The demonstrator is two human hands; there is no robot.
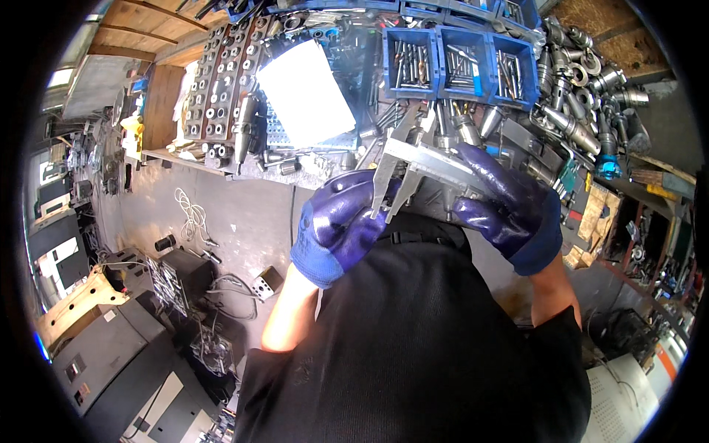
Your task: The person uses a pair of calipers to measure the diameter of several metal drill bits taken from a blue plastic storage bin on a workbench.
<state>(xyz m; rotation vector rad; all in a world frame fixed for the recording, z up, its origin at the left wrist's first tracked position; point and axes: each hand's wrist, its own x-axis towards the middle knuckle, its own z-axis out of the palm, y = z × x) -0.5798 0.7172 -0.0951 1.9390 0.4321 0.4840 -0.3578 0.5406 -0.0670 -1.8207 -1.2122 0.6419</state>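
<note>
A steel caliper (432,159) is held over the near edge of the workbench, its beam slanting down to the right. My right hand (513,210), in a purple-coated blue glove, is closed around the right part of the beam and its slide. My left hand (341,221), gloved the same way, is pinched beside the tips of the caliper's jaws, which stand a little apart. Whatever lies between its fingers is too small and too covered to name. Loose metal tool parts (465,129) lie on the bench just beyond the caliper.
Blue bins (410,94) of drill bits and rods stand at the back. A white sheet (309,96) lies left of them, beside a rack of round metal holders (221,92). Tool holders (576,125) are heaped at right. Cables (192,214) and a grey machine (111,354) are at left.
</note>
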